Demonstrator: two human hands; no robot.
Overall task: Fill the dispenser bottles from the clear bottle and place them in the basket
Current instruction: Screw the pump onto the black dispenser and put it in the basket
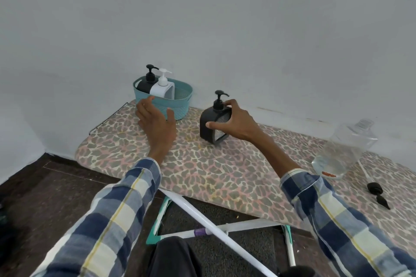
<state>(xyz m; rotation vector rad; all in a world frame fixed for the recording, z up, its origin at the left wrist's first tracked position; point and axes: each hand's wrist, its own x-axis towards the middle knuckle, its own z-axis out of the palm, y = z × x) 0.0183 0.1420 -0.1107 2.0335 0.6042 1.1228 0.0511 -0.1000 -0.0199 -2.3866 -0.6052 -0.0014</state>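
A black dispenser bottle (210,122) with a pump top stands upright on the ironing board (202,168). My right hand (234,122) grips it, thumb on its front and fingers over its top. My left hand (155,123) hovers with straight fingers just in front of the teal basket (180,101), holding nothing. Inside the basket stand a black dispenser bottle (146,82) and a white dispenser bottle (162,85). The clear bottle (344,148) stands at the right with a little liquid at its bottom.
A loose black pump head (378,194) with its tube lies on the board's right edge. The grey wall runs close behind the basket. The board's white legs (213,229) cross below over the dark floor.
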